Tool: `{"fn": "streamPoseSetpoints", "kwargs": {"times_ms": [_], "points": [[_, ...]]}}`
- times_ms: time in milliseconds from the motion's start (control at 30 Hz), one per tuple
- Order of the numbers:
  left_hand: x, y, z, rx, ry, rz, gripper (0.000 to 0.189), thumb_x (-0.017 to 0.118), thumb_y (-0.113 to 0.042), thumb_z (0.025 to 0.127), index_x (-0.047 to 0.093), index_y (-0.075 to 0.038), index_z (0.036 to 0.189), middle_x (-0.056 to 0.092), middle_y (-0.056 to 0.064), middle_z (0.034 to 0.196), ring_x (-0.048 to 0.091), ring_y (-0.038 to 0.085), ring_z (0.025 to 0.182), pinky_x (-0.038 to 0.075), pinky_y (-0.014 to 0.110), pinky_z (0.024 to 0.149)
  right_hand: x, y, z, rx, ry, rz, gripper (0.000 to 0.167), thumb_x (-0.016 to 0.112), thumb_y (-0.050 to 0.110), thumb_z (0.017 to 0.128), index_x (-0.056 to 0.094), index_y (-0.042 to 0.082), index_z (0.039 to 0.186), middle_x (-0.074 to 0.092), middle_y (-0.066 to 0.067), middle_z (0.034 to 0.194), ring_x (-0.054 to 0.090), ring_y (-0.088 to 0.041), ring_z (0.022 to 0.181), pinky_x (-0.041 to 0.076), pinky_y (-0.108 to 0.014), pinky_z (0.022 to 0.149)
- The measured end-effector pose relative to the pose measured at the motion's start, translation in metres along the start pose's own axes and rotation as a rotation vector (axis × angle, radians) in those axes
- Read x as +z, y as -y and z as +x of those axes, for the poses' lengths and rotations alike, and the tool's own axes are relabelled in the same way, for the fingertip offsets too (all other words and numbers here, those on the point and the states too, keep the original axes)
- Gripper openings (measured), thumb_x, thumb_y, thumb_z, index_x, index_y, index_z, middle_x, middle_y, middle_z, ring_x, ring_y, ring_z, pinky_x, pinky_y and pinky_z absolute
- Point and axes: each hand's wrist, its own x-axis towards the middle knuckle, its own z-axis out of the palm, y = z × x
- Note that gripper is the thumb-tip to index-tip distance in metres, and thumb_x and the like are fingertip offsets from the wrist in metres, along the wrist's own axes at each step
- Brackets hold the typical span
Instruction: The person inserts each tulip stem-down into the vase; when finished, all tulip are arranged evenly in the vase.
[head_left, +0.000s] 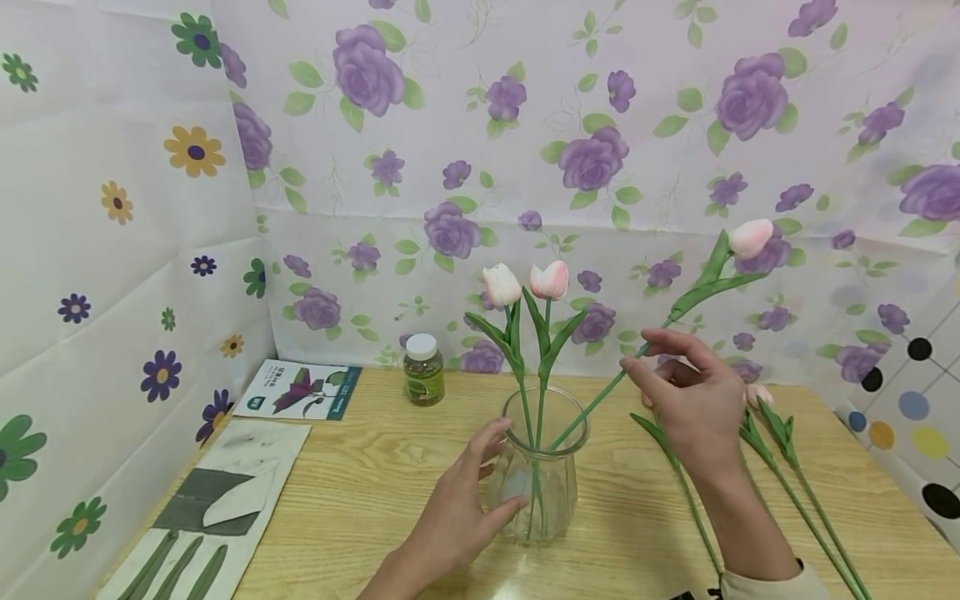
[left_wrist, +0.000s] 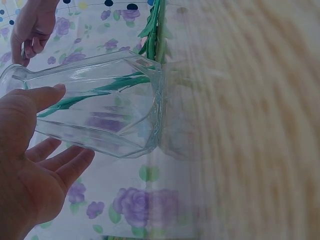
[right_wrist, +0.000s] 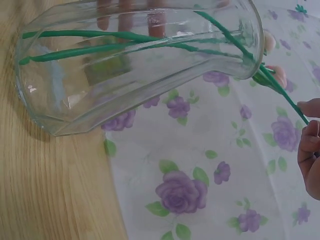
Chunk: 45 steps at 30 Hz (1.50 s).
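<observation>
A clear glass vase [head_left: 561, 496] stands upright on the table, two pale pink-white tulips [head_left: 549, 281] inside it. My left hand [head_left: 461, 504] holds the vase from its left side, thumb in front and fingers behind; the left wrist view shows the hand curved round the glass [left_wrist: 120, 107]. My right hand [head_left: 693, 404] pinches the green stem of another tulip [head_left: 708, 287] between thumb and fingertips. That tulip slants up to the right, with its bloom above the hand. In the right wrist view, the lower part of its stem [right_wrist: 227, 35] is inside the vase mouth.
Several more tulips [head_left: 798, 479] lie on the wooden table [head_left: 360, 517] at right, partly behind my right forearm. A white-capped jar [head_left: 423, 375] stands behind the vase, left of it. A printed card [head_left: 300, 389] and a grey-and-white patterned sheet [head_left: 217, 500] lie at left. Flowered cloth [head_left: 480, 192] hangs behind.
</observation>
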Motion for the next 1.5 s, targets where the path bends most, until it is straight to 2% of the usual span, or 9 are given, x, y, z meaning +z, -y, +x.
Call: {"fn": "streamPoseSetpoints", "kwargs": {"times_ms": [167, 267, 400, 600, 733, 933, 1067, 1500], "points": [[0.000, 0.000, 0.000, -0.002, -0.002, 0.003, 0.097, 0.086, -0.006, 0.088, 0.028, -0.025, 0.163, 0.052, 0.013, 0.157, 0.064, 0.033, 0.133, 0.058, 0.046, 0.104, 0.006, 0.002, -0.005, -0.022, 0.024, -0.126, 0.031, 0.084, -0.003, 0.087, 0.077, 0.005, 0.116, 0.068, 0.002, 0.098, 0.057, -0.007, 0.059, 0.042, -0.021, 0.049], [0.000, 0.000, 0.000, -0.004, 0.001, 0.005, 0.095, 0.086, -0.006, 0.089, 0.028, -0.022, 0.163, 0.052, 0.013, 0.157, 0.063, 0.033, 0.134, 0.058, 0.046, 0.104, 0.008, 0.000, -0.008, -0.019, 0.041, -0.158, 0.032, 0.084, -0.001, 0.087, 0.077, 0.006, 0.117, 0.067, 0.005, 0.098, 0.058, -0.007, 0.060, 0.042, -0.022, 0.049], [0.000, 0.000, 0.000, -0.007, 0.004, 0.005, 0.094, 0.085, -0.006, 0.089, 0.029, -0.020, 0.163, 0.052, 0.013, 0.157, 0.063, 0.033, 0.134, 0.058, 0.047, 0.104, 0.013, -0.001, -0.012, -0.015, 0.073, -0.157, 0.032, 0.084, 0.000, 0.088, 0.076, 0.008, 0.118, 0.066, 0.006, 0.098, 0.058, -0.008, 0.061, 0.042, -0.024, 0.050], [0.000, -0.001, 0.000, -0.011, 0.007, -0.005, 0.096, 0.085, -0.008, 0.090, 0.027, -0.028, 0.163, 0.052, 0.011, 0.157, 0.063, 0.033, 0.134, 0.058, 0.047, 0.104, 0.020, -0.003, -0.017, -0.032, 0.121, -0.155, 0.032, 0.083, -0.001, 0.089, 0.076, 0.008, 0.118, 0.065, 0.007, 0.099, 0.058, -0.008, 0.062, 0.043, -0.024, 0.052], [0.000, -0.001, 0.000, -0.009, 0.007, -0.015, 0.096, 0.085, -0.008, 0.090, 0.027, -0.029, 0.163, 0.053, 0.012, 0.157, 0.064, 0.035, 0.133, 0.058, 0.047, 0.104, 0.023, -0.005, -0.020, -0.043, 0.167, -0.177, 0.032, 0.083, 0.000, 0.089, 0.076, 0.010, 0.119, 0.064, 0.009, 0.099, 0.056, -0.009, 0.061, 0.043, -0.025, 0.052], [-0.001, -0.001, 0.000, -0.013, 0.013, -0.026, 0.097, 0.085, -0.006, 0.090, 0.027, -0.029, 0.163, 0.050, 0.012, 0.159, 0.062, 0.036, 0.135, 0.058, 0.047, 0.105, 0.026, -0.010, -0.021, -0.103, 0.212, -0.207, 0.033, 0.084, -0.001, 0.088, 0.076, 0.009, 0.119, 0.063, 0.010, 0.098, 0.055, -0.010, 0.061, 0.045, -0.024, 0.052], [-0.001, -0.002, -0.001, -0.019, 0.021, -0.037, 0.097, 0.084, -0.006, 0.090, 0.026, -0.030, 0.164, 0.049, 0.013, 0.160, 0.061, 0.037, 0.136, 0.057, 0.047, 0.106, 0.029, -0.013, -0.024, -0.112, 0.232, -0.224, 0.036, 0.083, 0.000, 0.089, 0.075, 0.010, 0.122, 0.061, 0.010, 0.099, 0.053, -0.009, 0.062, 0.045, -0.024, 0.054], [-0.002, -0.002, 0.000, -0.013, 0.023, -0.029, 0.096, 0.083, -0.006, 0.091, 0.026, -0.030, 0.164, 0.048, 0.011, 0.162, 0.061, 0.036, 0.136, 0.057, 0.047, 0.106, 0.036, -0.015, -0.026, -0.105, 0.302, -0.267, 0.034, 0.082, 0.001, 0.090, 0.074, 0.013, 0.121, 0.062, -0.001, 0.101, 0.048, -0.012, 0.059, 0.042, -0.025, 0.054]]}}
